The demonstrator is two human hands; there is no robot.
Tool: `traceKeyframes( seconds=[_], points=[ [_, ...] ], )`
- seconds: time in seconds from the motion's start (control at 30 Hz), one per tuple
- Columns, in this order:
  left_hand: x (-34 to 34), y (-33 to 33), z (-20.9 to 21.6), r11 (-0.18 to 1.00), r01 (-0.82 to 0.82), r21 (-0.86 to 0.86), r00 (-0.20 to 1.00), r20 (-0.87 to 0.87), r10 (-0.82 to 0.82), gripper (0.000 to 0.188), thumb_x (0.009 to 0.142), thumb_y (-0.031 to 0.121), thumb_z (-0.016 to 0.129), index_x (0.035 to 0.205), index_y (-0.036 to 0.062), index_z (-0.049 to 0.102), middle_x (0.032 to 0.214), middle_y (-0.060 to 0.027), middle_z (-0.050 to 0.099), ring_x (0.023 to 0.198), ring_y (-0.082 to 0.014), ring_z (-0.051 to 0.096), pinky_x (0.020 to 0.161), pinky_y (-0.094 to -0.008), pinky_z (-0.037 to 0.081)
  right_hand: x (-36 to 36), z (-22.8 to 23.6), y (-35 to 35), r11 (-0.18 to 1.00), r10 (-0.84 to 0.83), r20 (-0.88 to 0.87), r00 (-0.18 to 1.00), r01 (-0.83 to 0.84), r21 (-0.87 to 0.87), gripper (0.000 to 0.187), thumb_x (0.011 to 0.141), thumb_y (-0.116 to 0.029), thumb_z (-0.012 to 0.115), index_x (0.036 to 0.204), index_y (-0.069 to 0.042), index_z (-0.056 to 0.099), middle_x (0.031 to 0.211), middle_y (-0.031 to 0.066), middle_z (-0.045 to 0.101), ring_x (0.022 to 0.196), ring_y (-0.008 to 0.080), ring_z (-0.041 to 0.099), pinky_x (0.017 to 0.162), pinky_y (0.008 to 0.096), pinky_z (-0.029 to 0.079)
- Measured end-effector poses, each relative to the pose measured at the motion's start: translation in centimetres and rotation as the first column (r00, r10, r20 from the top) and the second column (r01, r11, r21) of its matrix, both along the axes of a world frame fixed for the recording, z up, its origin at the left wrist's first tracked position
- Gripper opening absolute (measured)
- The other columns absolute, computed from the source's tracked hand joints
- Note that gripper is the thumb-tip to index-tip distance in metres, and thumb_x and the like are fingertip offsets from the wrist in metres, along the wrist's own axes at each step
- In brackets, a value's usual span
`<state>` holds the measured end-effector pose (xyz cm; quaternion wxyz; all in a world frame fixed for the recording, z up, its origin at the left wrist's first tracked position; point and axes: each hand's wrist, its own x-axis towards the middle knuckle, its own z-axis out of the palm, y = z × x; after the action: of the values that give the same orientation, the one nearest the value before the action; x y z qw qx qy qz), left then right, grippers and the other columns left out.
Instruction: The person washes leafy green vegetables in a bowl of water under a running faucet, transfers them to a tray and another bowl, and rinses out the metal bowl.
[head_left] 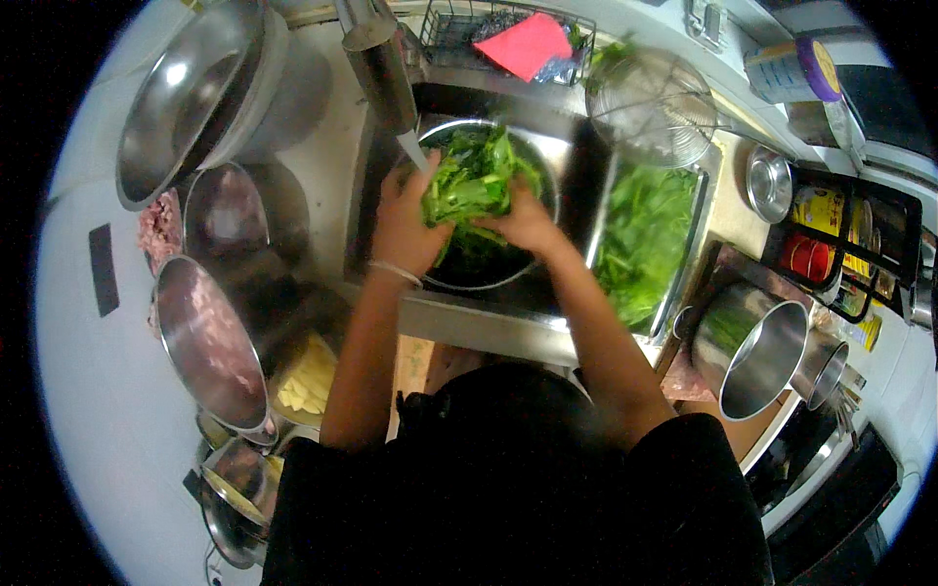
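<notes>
Above a round metal basin (554,190) in the sink, a bunch of leafy greens (474,190) is gathered between my two hands. My left hand (403,223), with a pale band at the wrist, has its fingers closed round the left side of the bunch. My right hand (528,220) grips it from the right, its fingertips partly covered by leaves. Dark liquid and more greens show in the basin below. A thick metal faucet (376,83) comes down from behind, close to my left hand, with a pale streak at its end.
Right of the basin lies a tray of greens (640,249), a wire strainer (650,103) behind it. A metal pot (762,356) stands farther right. Steel bowls (210,342), minced meat (159,230) and pale cut pieces (306,376) fill the left. A wire basket (445,39) holds a pink cloth (528,47).
</notes>
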<state>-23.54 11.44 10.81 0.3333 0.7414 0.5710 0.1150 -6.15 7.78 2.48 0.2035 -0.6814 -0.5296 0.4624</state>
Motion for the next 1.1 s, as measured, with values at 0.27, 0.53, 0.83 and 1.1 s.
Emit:
traceKeyframes(
  seconds=[0.27, 0.53, 0.83, 1.1],
  points=[
    [0.5, -1.1, -5.9, 0.996, -0.068, -0.064, 0.960, 0.267, 0.083, 0.061, 0.079, 0.015, 0.058, 0.134, 0.0137, 0.032, 0.133, -0.0220, 0.033, 0.123, -0.0374, 0.030, 0.102, -0.0404, 0.025, -1.9, 3.4, -2.5, 0.972, 0.184, 0.335, 0.924, -0.222, 0.077, 0.088, 0.067, 0.000, 0.061, 0.139, -0.013, 0.012, 0.141, 0.0248, 0.009, 0.127, 0.0450, 0.018, 0.099, 0.0502, 0.031],
    [-0.3, -1.7, -12.8, 0.276, -0.601, -0.750, 0.395, 0.022, 0.918, 0.069, 0.086, 0.051, 0.041, 0.131, -0.0005, 0.032, 0.134, -0.0185, 0.035, 0.120, -0.0326, 0.038, 0.098, -0.0414, 0.031, -3.7, -7.5, -0.9, 0.988, 0.150, 0.274, 0.950, -0.133, -0.078, 0.086, 0.071, -0.012, 0.063, 0.139, -0.020, 0.011, 0.141, 0.0240, 0.014, 0.105, 0.0470, 0.046, 0.081, 0.0496, 0.046],
    [1.1, 0.8, -12.4, 0.185, -0.408, -0.894, 0.493, -0.045, 0.869, 0.104, 0.064, 0.068, 0.058, 0.135, -0.0003, 0.024, 0.138, -0.0181, 0.029, 0.120, -0.0322, 0.036, 0.096, -0.0421, 0.032, -2.2, -14.6, -0.6, 0.679, -0.676, -0.274, 0.685, 0.433, -0.593, 0.064, 0.076, -0.048, 0.052, 0.121, -0.002, 0.044, 0.123, 0.0201, 0.047, 0.108, 0.0334, 0.049, 0.089, 0.0412, 0.039],
    [0.3, -0.5, -10.5, 0.557, -0.531, -0.639, 0.674, 0.080, 0.734, 0.099, 0.060, 0.042, 0.075, 0.135, 0.0020, 0.023, 0.129, -0.0199, 0.040, 0.116, -0.0289, 0.042, 0.095, -0.0380, 0.035, -2.4, -10.3, -2.1, 0.638, -0.746, -0.562, 0.357, 0.140, -0.757, 0.075, 0.080, -0.061, 0.040, 0.133, -0.008, 0.033, 0.137, 0.0170, 0.032, 0.124, 0.0340, 0.031, 0.095, 0.0523, 0.028]
  ],
)
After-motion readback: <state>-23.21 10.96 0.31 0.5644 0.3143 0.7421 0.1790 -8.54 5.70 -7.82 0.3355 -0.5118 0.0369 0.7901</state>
